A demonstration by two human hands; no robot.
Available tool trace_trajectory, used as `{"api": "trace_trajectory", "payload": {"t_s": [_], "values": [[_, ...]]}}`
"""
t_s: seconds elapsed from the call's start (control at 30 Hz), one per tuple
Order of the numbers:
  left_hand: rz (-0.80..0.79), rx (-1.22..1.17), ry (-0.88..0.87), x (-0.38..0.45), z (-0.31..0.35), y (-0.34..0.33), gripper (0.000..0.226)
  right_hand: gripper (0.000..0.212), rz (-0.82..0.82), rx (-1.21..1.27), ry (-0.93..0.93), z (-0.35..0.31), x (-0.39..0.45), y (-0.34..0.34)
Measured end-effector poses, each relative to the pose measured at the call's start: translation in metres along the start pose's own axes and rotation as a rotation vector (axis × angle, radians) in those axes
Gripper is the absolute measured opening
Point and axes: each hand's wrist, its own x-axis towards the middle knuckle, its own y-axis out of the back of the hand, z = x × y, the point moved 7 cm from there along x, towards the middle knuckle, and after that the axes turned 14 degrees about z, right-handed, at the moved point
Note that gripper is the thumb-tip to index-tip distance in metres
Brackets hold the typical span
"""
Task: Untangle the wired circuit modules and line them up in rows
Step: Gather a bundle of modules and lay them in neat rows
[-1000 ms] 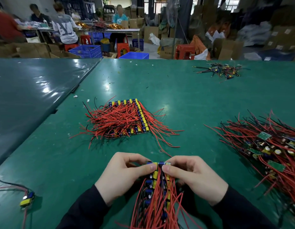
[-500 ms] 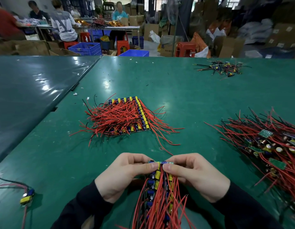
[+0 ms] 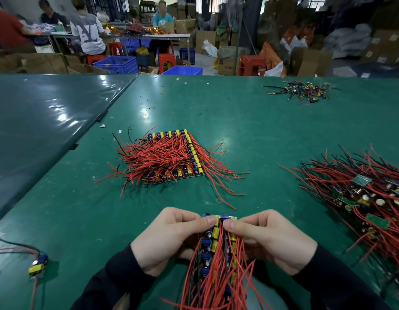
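Observation:
A row of circuit modules (image 3: pixel 213 245) with yellow and blue parts and long red wires lies between my hands at the near edge of the green table (image 3: pixel 250 135). My left hand (image 3: pixel 169 238) grips its left side, thumb on the far end. My right hand (image 3: pixel 268 238) grips the right side, thumb pressed beside the left one. A finished block of lined-up modules (image 3: pixel 171 156) sits further out at centre. A tangled heap of modules (image 3: pixel 368 195) with red and black wires lies at the right.
One loose module (image 3: pixel 38 266) with red and black wires lies near the left front edge. A small pile of dark-wired parts (image 3: pixel 302 90) sits at the far right. A darker table (image 3: pixel 37 121) adjoins on the left. Several people work at benches behind.
Both hands stay clamped on the row of modules; they have shifted very slightly, and the view has tilted a little. The piles have not moved.

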Motion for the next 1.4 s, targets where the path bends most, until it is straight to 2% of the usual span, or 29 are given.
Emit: {"api": "trace_trajectory", "payload": {"t_s": [0.13, 0.37, 0.43, 0.5, 0.6, 0.8, 0.87, 1.03, 1.13, 1.33, 1.4], "values": [[0.032, 0.006, 0.035, 0.002, -0.004, 0.002, 0.062, 0.051, -0.024, -0.022, -0.017, 0.001, -0.001, 0.001], [0.082, -0.006, 0.095, 0.005, -0.011, 0.004, 0.052, 0.03, -0.083, -0.04, -0.101, 0.002, -0.006, -0.001], [0.103, -0.02, 0.103, 0.005, -0.011, 0.006, 0.05, 0.03, -0.071, -0.058, -0.105, 0.002, -0.007, 0.0], [0.121, -0.03, 0.108, 0.006, -0.012, 0.007, 0.055, 0.033, -0.057, -0.063, -0.096, 0.001, -0.006, 0.001], [0.12, -0.039, 0.123, 0.006, -0.012, 0.007, 0.062, 0.023, -0.064, -0.055, -0.092, 0.0, -0.006, 0.0], [0.098, -0.082, 0.129, 0.005, -0.01, 0.007, 0.067, 0.034, -0.059, -0.116, -0.114, 0.007, -0.004, 0.002], [0.095, -0.084, 0.137, 0.005, -0.01, 0.007, 0.063, 0.038, -0.068, -0.117, -0.111, 0.008, -0.004, 0.002], [0.077, -0.086, 0.149, 0.004, -0.011, 0.004, 0.026, 0.035, -0.08, -0.099, -0.087, 0.009, -0.001, 0.001], [0.084, -0.1, 0.142, 0.006, -0.011, 0.007, 0.026, 0.038, -0.064, -0.066, -0.076, 0.009, 0.0, 0.0], [0.099, -0.1, 0.108, 0.009, -0.012, 0.008, 0.026, 0.029, -0.016, 0.021, -0.005, 0.006, 0.002, -0.001], [0.092, -0.111, 0.101, 0.008, -0.013, 0.006, 0.019, 0.035, 0.0, 0.033, 0.015, 0.007, 0.003, -0.001]]}}
